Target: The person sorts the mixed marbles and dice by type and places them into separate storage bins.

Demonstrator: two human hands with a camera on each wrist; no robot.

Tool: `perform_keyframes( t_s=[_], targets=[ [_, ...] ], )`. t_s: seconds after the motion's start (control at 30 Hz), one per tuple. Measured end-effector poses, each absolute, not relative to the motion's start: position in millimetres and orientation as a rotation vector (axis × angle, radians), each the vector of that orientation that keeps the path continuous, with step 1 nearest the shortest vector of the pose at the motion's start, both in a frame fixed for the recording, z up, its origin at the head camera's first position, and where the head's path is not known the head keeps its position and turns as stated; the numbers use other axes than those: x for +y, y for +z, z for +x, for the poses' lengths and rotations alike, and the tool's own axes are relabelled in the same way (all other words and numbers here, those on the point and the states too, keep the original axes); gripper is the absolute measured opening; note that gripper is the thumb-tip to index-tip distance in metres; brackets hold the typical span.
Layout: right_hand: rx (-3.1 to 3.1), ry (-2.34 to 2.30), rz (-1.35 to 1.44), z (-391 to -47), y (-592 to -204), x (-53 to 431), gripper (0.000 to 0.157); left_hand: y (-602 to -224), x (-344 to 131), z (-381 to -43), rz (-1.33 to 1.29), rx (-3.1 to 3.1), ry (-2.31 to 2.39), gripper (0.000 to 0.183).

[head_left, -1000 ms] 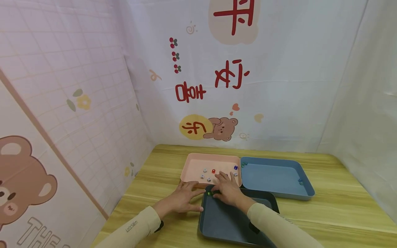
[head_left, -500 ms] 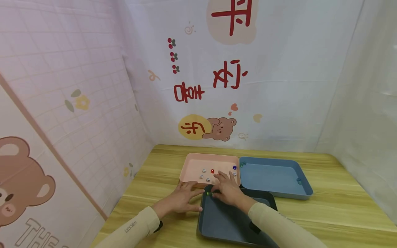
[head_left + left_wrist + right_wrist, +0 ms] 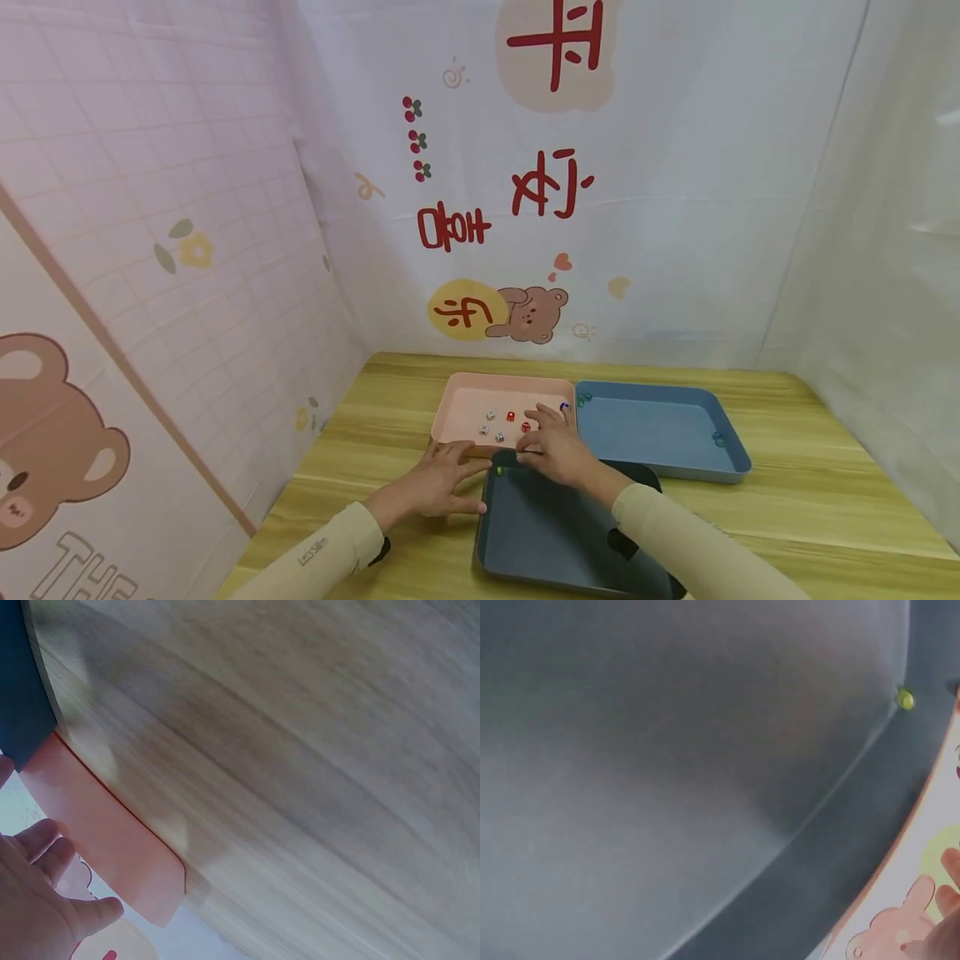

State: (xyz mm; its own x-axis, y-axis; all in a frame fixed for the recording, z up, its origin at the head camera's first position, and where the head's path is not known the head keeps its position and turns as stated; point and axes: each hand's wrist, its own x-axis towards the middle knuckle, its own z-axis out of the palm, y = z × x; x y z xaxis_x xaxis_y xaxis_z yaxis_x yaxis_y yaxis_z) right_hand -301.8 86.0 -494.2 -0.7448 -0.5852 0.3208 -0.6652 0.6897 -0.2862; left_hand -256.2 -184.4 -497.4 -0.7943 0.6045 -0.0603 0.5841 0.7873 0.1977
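My left hand point(image 3: 441, 483) spreads its fingers beside the left edge of the dark grey tray point(image 3: 540, 542), fingertips at the rim. In the left wrist view its fingers point(image 3: 91, 915) are extended, holding nothing. My right hand point(image 3: 558, 450) is over the far rim of that tray, thumb and forefinger bent towards each other. A small green die appears pinched there, though the fingers mostly hide it. One yellow-green die point(image 3: 905, 699) lies in the tray's far left corner. Beyond the hand, the pink tray point(image 3: 465, 392) holds white dice point(image 3: 499, 437), red dice point(image 3: 511, 416) and a blue die point(image 3: 565, 407).
A blue tray point(image 3: 645, 429) stands at the back right against the pink one, with green dice point(image 3: 582, 400) in its left corner and bluish dice point(image 3: 717, 438) near its right end. All three trays stand on a wood-patterned table point(image 3: 810, 500). Printed cloth hangs behind.
My right hand has lifted slightly up and right from the dark tray's corner. A second green shape beside its fingertips is no longer visible there. The left hand stays put.
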Motion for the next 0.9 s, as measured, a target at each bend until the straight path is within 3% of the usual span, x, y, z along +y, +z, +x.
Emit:
perform_keyframes(
  t_s=[0.47, 0.9],
  targets=[
    [-2.653, 0.716, 0.771, -323.3, -483.0, 145.6, 0.009, -497.9, -184.4, -256.7, 0.955, 2.850, 0.260, 0.075],
    [-2.751, 0.557, 0.320, -341.8, -484.8, 233.6, 0.020, -493.8, -183.0, -253.8, 0.953, 2.846, 0.269, 0.074]
  ],
)
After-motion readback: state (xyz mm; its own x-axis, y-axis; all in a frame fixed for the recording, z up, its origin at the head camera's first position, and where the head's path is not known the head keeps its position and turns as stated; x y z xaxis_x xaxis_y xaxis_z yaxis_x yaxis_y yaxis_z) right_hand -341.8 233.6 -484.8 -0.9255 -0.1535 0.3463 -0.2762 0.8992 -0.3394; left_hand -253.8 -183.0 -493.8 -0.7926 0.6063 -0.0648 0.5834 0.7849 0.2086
